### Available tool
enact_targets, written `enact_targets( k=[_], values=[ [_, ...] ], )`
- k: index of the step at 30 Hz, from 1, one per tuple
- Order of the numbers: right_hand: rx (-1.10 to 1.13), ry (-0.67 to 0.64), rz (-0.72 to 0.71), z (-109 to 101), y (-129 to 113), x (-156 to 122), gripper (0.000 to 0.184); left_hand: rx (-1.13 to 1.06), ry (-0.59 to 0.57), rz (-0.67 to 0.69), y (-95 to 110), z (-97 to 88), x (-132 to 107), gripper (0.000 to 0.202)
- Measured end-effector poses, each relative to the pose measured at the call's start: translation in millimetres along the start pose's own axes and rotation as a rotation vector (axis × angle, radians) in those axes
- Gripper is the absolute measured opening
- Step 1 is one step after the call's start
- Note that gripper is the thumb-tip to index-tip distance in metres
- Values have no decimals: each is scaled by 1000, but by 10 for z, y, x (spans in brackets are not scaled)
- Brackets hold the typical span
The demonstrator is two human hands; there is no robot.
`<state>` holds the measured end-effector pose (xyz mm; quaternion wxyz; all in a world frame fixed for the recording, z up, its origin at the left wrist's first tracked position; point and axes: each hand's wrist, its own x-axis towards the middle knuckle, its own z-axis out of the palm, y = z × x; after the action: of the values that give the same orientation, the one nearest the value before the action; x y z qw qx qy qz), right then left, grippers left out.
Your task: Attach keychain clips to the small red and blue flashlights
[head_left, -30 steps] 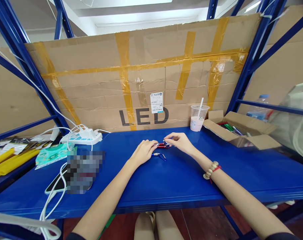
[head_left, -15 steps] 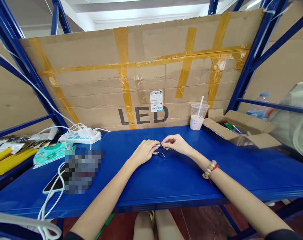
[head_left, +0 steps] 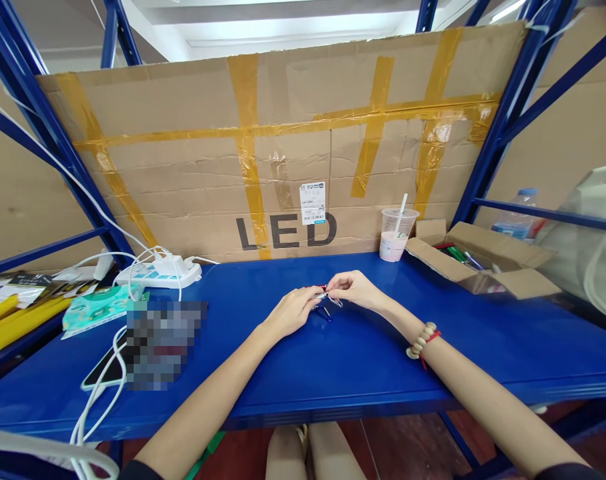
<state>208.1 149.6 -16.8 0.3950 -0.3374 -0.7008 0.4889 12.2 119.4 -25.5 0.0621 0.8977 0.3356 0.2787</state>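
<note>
Over the middle of the blue shelf, my left hand (head_left: 293, 310) and my right hand (head_left: 355, 290) meet at their fingertips. Between them is a small silver metal clip (head_left: 336, 302), its loop showing below my right fingers. My right thumb and fingers pinch it, and the closed left fingers grip its other end, which they partly hide. A blue carabiner (head_left: 325, 314) lies on the shelf just below the fingertips, its upper end partly covered by my left hand. Something small and red (head_left: 324, 287) shows behind the fingertips; its kind is unclear.
A cup with a straw (head_left: 397, 237) and an open cardboard box of pens (head_left: 477, 260) stand at the back right. On the left are a white power strip (head_left: 167, 272), a green packet (head_left: 100, 307), a phone (head_left: 105, 367) and white cables. Cardboard (head_left: 203, 180) walls the back.
My left hand has shifted slightly down and right, covering more of the blue carabiner's silver end. The silver clip's loop now shows more plainly below my right fingers.
</note>
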Motion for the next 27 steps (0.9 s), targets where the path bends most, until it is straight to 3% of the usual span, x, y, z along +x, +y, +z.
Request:
enact_targets(
  k=[19,27],
  values=[
    [-23,-15,-3,-35,-7,-1,37,25,-22,18,10,-19,21,24],
    [-156,-9,-48,-39,20,3,37,64,2,37,15,-10,9,22]
  ],
)
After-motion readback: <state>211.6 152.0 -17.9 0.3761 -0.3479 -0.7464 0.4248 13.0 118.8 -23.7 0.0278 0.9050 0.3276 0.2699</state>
